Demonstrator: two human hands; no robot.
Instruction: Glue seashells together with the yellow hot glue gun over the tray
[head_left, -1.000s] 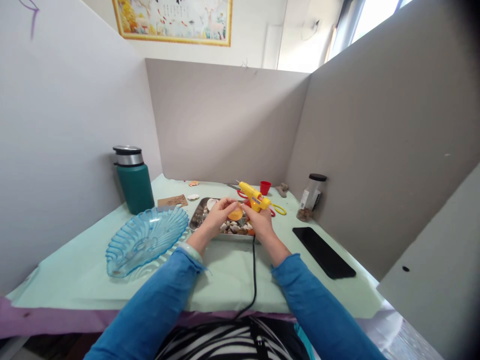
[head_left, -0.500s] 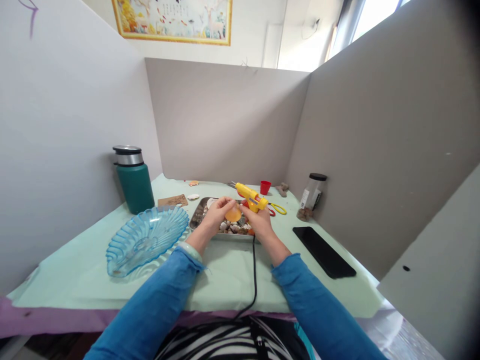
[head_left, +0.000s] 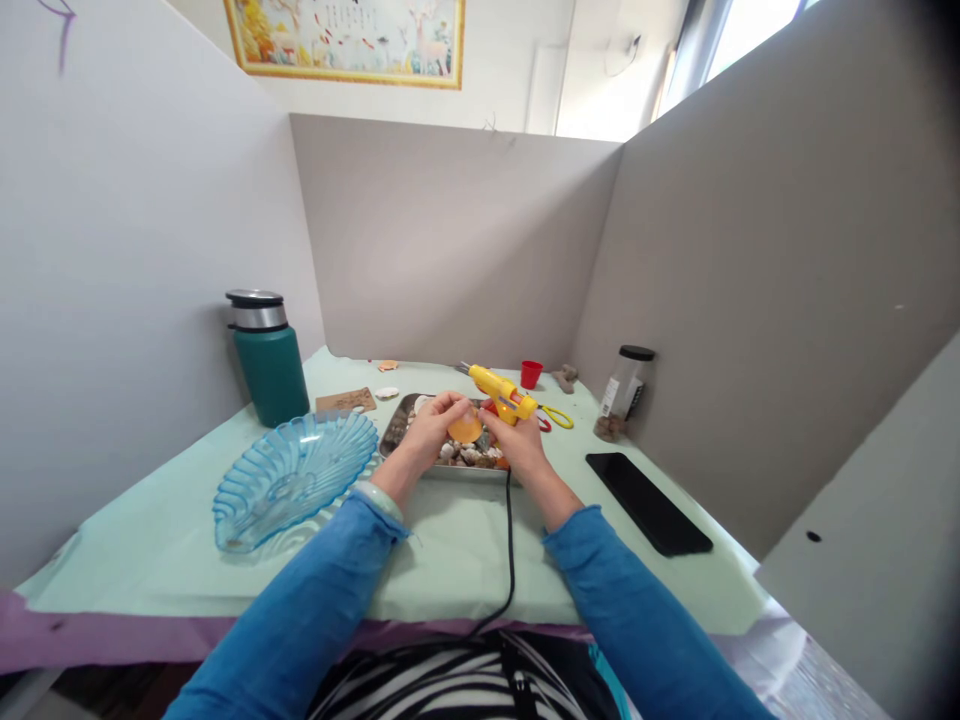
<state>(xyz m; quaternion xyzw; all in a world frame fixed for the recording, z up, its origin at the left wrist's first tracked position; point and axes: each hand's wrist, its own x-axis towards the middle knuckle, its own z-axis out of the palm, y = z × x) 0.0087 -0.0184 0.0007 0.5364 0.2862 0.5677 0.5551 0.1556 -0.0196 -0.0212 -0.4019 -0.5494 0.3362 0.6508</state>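
Note:
An orange, rounded shell (head_left: 466,427) is pinched in the fingers of my left hand (head_left: 436,424), above a metal tray (head_left: 457,473) of small shells and stones (head_left: 472,457). My right hand (head_left: 520,440) is closed around the handle of a yellow glue gun (head_left: 501,391), whose nozzle points up and to the left. The right fingertips reach close to the shell's right edge; whether they touch it I cannot tell. From the gun a black cord (head_left: 511,560) runs down over the table's front edge.
Left of the tray lies a blue glass dish (head_left: 296,480), with a green bottle (head_left: 270,370) behind it. Yellow-handled scissors (head_left: 558,417) and a red cup (head_left: 531,374) sit beyond the tray. A black phone (head_left: 646,503) and a clear jar (head_left: 622,395) stand to the right, within grey partitions (head_left: 457,240).
Almost nothing differs. The orange shell has shifted very slightly left and down between my hands; the glue gun stays nearly in place.

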